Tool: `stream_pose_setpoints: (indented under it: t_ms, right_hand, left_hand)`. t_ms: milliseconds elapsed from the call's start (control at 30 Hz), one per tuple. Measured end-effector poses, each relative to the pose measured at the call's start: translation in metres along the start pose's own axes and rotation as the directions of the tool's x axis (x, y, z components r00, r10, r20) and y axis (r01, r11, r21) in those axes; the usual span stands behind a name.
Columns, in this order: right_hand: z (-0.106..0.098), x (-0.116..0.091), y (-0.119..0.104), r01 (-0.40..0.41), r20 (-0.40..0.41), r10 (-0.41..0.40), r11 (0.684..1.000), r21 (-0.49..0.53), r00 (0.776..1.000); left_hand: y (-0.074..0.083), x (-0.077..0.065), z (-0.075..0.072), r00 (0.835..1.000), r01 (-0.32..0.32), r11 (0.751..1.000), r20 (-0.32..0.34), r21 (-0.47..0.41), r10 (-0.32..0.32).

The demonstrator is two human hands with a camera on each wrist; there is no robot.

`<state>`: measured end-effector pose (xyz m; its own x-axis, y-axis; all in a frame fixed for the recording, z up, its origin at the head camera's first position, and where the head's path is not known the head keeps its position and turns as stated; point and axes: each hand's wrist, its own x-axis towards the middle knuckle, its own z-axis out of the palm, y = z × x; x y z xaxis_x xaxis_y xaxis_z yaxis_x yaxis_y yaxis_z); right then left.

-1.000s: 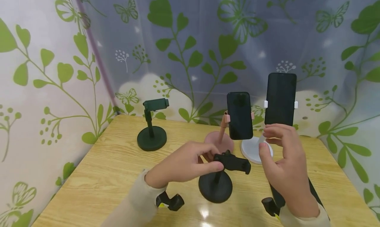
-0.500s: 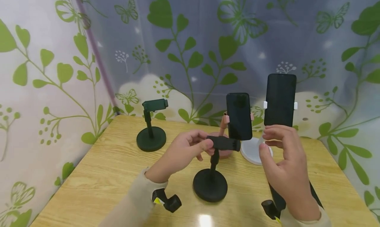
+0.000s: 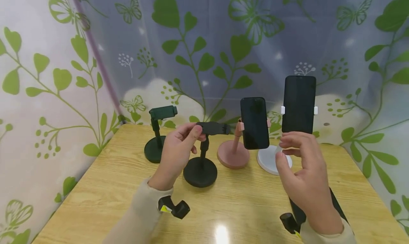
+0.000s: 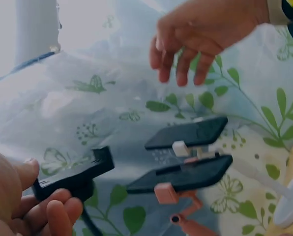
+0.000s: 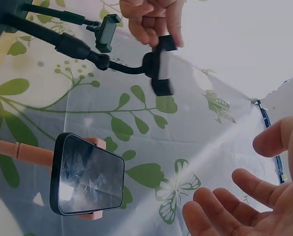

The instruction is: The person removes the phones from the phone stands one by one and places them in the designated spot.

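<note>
My left hand (image 3: 174, 151) pinches the left end of the clamp of a black phone stand (image 3: 200, 173), thumb on the front and fingers behind. The stand is upright on its round base, between a green stand and a pink one. In the left wrist view, the black clamp (image 4: 77, 177) has nothing in its jaws. My right hand (image 3: 305, 180) hovers with loosely bent fingers in front of a white phone stand (image 3: 271, 164) and holds nothing. The right wrist view also has this hand's spread fingers (image 5: 225, 211) apart from everything.
The pink stand (image 3: 233, 157) holds a dark phone (image 3: 254, 123). Another phone (image 3: 298, 104) sits upright in the white stand. At the far left, a dark green stand (image 3: 163, 112) has a phone-free clamp. A flat black object (image 3: 337, 205) lies partly under my right arm on the wooden table (image 3: 249, 215).
My left hand has moved the black stand left and back, from in front of the pink stand to beside the green one. Its clamp has tilted up. The right hand has hardly moved.
</note>
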<state>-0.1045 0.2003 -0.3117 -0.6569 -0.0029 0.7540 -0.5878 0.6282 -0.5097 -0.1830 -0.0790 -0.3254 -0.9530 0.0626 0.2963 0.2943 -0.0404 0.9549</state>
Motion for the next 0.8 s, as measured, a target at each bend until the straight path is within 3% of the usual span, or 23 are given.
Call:
stream_pose_setpoints:
  t_ms: [267,500,800]
  right_hand:
    - [0.003,-0.001,0.001,-0.003,0.031,0.002,1.0,0.004,1.0]
    - [0.004,-0.002,0.003,-0.007,0.047,0.007,1.0,-0.011,0.999]
    - [0.005,0.0,0.004,-0.021,0.074,0.022,1.0,-0.018,0.997]
  left_hand:
    - [-0.023,0.017,-0.002,0.998,-0.001,1.0,-0.067,-0.026,-0.001]
    - [-0.042,0.027,-0.006,0.997,0.019,0.999,-0.072,-0.026,-0.021]
    - [-0.048,0.034,-0.01,0.999,0.027,0.999,-0.045,-0.021,-0.028]
